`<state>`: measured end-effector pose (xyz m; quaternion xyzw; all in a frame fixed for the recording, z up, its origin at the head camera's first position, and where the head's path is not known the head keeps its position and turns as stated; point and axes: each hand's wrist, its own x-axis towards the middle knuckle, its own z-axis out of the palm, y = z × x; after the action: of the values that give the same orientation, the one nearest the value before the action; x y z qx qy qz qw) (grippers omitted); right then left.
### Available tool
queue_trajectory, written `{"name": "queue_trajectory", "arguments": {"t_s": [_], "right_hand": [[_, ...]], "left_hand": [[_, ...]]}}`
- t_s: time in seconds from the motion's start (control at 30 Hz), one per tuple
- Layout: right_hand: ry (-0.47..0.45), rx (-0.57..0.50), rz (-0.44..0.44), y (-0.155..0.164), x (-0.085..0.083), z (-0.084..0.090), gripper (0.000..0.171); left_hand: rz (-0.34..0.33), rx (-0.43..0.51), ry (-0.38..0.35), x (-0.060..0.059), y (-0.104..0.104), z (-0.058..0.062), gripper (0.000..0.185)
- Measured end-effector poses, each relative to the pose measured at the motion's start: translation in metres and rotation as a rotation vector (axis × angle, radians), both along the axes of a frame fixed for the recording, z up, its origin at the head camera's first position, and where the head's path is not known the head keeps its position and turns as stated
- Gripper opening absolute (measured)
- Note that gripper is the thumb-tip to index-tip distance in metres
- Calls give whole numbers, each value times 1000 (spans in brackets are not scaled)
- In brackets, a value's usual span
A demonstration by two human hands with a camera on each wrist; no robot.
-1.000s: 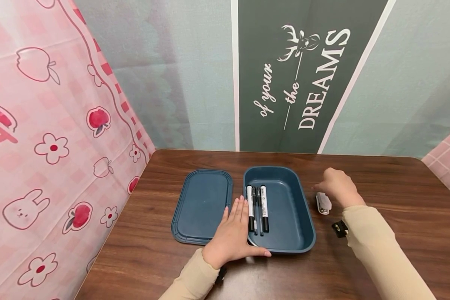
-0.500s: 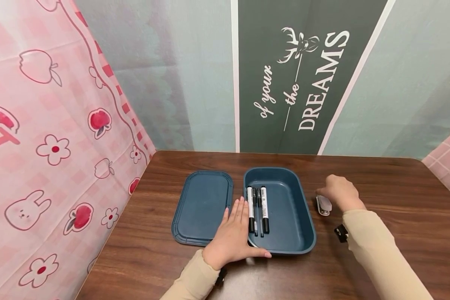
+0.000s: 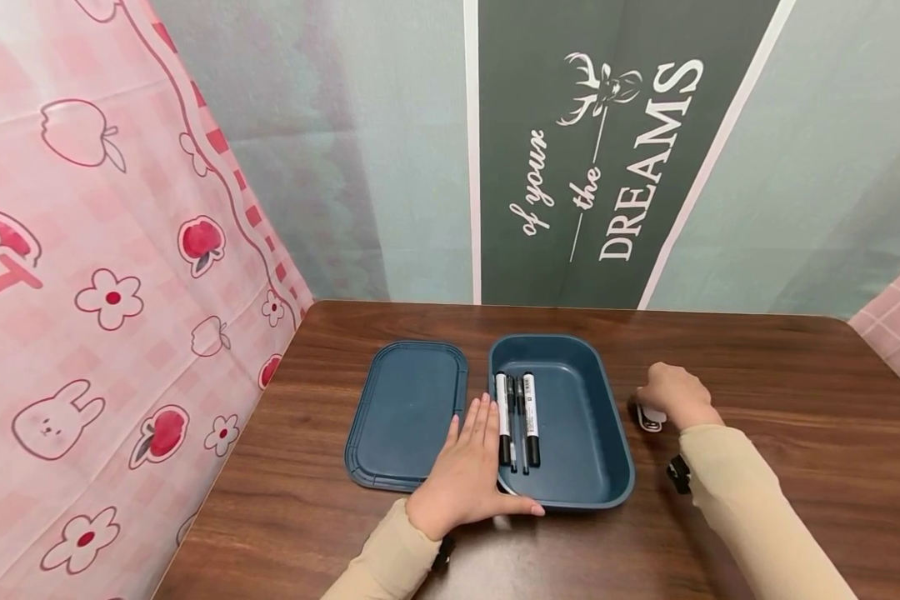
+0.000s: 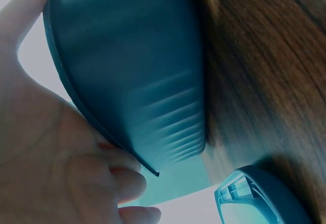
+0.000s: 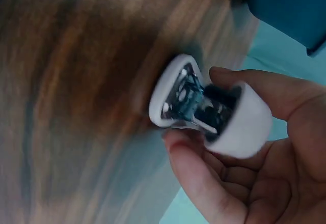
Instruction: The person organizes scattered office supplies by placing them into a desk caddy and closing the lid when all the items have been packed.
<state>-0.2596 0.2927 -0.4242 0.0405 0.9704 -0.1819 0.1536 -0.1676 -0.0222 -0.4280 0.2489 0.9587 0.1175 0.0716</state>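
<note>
My left hand (image 3: 461, 479) lies with straight fingers along the left rim of an open blue plastic box (image 3: 573, 433), its thumb stretched along the front edge. In the left wrist view the fingers touch the rim of the ribbed box wall (image 4: 127, 71). Inside the box, against its left side, lie two white-and-black markers (image 3: 532, 421) with two slim black pens (image 3: 521, 400) between them. Right of the box, my right hand (image 3: 675, 393) grips a small white stapler (image 3: 651, 421). Up close, thumb and fingers pinch the stapler (image 5: 247, 124) from both sides; its base sits at the tabletop.
A flat blue lid (image 3: 408, 412) lies on the wooden table (image 3: 787, 400) to the left of the box. Behind the table hangs a grey-green printed cloth (image 3: 390, 150), and a pink patterned cloth (image 3: 120, 367) hangs at the left.
My right hand has come down and slightly nearer onto the stapler and taken hold of it. The left hand, box and pens have stayed put.
</note>
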Motion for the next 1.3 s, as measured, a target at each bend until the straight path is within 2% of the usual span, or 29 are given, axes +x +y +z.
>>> {"name": "queue_trajectory", "arguments": {"t_s": [0.27,0.7,0.93,1.3], "right_hand": [[32,-6,-11,0,0,-6,20],[-11,-25,-8,1,-4,-5,20],[18,-9,5,2,-5,-5,21],[9,-19,-15,2,-2,-6,21]], "left_hand": [[-1,-6,0,0,1,0,126],[5,-4,-9,-1,0,-1,127],[7,1,-16,-1,0,0,127],[-2,-3,-15,-1,0,1,126]]}}
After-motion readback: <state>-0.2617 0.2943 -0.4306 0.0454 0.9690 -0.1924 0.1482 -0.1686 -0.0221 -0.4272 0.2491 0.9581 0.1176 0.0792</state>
